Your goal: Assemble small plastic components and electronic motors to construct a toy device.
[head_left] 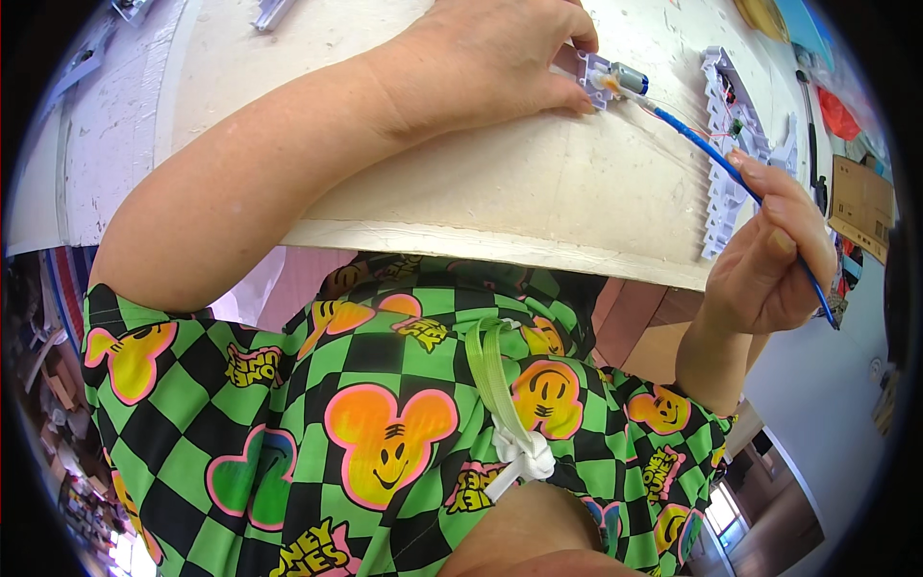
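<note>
My left hand [510, 62] reaches across the bench top, its thumb and fingers closed on a small pale lavender plastic gear housing [594, 85]. A small silver and blue motor [630, 79] sticks out of the housing's right side. Orange-brown stuff shows where the two meet. In my right hand [777, 245] is a thin brush with a blue handle [694, 137], pinched like a pen and slanting up to the left. Its pale tip is right by the lower side of the motor and housing; whether it touches cannot be made out.
A lavender toothed plastic shell [723, 183] with thin wires and a small green board lies right of the housing. More lavender parts [274, 13] lie at the far left. A cardboard box [859, 207] and a red item [838, 113] are at the far right. The worn bench edge [481, 248] runs before me.
</note>
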{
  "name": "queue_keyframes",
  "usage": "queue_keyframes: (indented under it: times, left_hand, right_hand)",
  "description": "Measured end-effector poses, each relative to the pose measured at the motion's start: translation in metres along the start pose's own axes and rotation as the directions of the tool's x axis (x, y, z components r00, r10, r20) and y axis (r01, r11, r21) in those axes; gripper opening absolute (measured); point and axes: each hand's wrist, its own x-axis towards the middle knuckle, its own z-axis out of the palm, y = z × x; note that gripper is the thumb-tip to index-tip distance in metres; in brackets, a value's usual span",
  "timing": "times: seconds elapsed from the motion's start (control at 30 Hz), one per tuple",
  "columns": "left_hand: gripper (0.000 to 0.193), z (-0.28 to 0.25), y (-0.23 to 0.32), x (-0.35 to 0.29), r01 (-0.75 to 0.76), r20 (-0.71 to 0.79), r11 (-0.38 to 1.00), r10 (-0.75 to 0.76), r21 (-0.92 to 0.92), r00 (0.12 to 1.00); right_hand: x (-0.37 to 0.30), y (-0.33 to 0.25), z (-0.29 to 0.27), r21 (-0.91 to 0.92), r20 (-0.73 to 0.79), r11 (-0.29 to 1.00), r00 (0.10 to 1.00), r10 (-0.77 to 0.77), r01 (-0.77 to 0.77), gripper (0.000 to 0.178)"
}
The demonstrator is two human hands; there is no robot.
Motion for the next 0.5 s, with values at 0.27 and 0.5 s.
queue_keyframes:
  times: [0.27,0.5]
  left_hand:
    - [0.036,0.015,-0.017,0.003,0.005,-0.034,0.998,-0.003,0.070,0.999]
    - [0.039,-0.001,-0.002,0.003,0.039,0.002,0.999,-0.039,-0.021,0.999]
  right_hand:
    - [-0.001,0.000,0.006,0.029,-0.071,0.996,0.994,0.088,-0.086,0.011]
    - [0.000,0.009,0.004,0.033,-0.079,0.995,0.992,0.095,-0.093,0.014]
